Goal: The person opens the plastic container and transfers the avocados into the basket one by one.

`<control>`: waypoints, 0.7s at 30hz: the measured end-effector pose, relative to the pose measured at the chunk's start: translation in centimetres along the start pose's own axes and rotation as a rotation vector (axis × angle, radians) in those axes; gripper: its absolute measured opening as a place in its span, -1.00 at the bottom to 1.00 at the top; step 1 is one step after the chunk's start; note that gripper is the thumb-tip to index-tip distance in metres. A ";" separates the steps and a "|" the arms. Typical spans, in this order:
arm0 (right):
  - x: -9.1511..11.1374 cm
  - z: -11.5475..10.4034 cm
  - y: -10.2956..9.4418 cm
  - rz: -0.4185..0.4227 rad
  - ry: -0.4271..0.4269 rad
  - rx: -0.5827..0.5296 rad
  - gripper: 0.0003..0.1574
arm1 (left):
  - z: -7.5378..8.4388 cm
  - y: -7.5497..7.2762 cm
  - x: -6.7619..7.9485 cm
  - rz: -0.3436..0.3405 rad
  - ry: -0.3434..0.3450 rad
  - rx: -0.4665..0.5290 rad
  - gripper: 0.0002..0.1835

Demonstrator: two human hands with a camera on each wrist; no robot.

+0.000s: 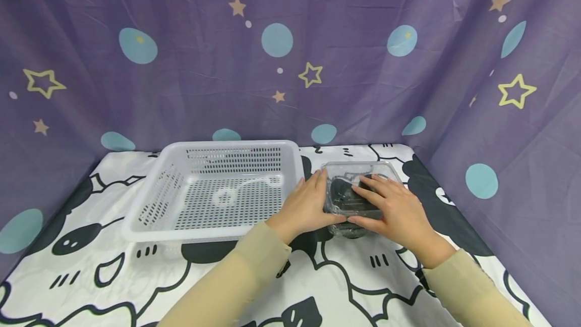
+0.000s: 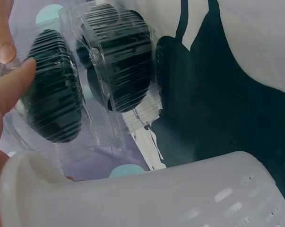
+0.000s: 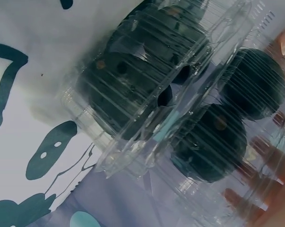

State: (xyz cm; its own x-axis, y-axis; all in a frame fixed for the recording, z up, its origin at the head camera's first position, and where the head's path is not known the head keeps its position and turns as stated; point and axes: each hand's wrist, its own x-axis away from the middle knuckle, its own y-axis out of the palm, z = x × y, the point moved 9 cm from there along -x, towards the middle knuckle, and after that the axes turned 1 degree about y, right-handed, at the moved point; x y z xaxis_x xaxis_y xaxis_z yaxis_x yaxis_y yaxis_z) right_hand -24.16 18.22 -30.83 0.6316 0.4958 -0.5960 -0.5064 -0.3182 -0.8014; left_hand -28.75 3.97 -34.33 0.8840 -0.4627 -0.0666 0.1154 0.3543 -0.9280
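Observation:
Two clear plastic packs of dark, rounded fruits that look like avocados stand one on the other. In the head view, the upper pack [image 1: 341,195] covers most of the lower pack [image 1: 351,230]. My left hand [image 1: 305,207] lies along the upper pack's left side, its thumb stretched across the near edge. My right hand [image 1: 394,208] rests with spread fingers on the top and right part, its thumb meeting the left one at the near edge. Brown stem spots show on the fruits [image 3: 211,142] in the right wrist view. Ribbed walls [image 2: 52,90] show in the left wrist view.
A white perforated plastic basket [image 1: 136,216] stands to the left, its right rim close to my left hand. Under everything lies a white cloth [image 1: 218,276] with black cartoon shapes. A purple curtain [image 1: 345,95] hangs behind and at both sides.

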 end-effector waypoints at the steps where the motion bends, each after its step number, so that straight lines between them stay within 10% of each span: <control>1: 0.0 0.0 0.0 0.008 -0.006 -0.002 -0.07 | 0.0 0.0 -0.1 0.002 0.002 0.001 0.27; 21: 0.5 -0.3 0.1 0.129 -0.118 -0.009 -0.10 | -0.9 1.0 -1.5 -0.032 -0.034 0.076 0.45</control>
State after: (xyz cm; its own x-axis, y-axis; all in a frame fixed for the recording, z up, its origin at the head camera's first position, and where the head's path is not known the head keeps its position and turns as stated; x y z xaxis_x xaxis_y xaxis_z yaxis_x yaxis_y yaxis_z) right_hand -23.70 18.21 -31.25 0.4880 0.5415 -0.6845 -0.5733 -0.3925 -0.7192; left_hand -30.37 4.28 -35.53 0.8942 -0.4470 -0.0239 0.1763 0.4009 -0.8990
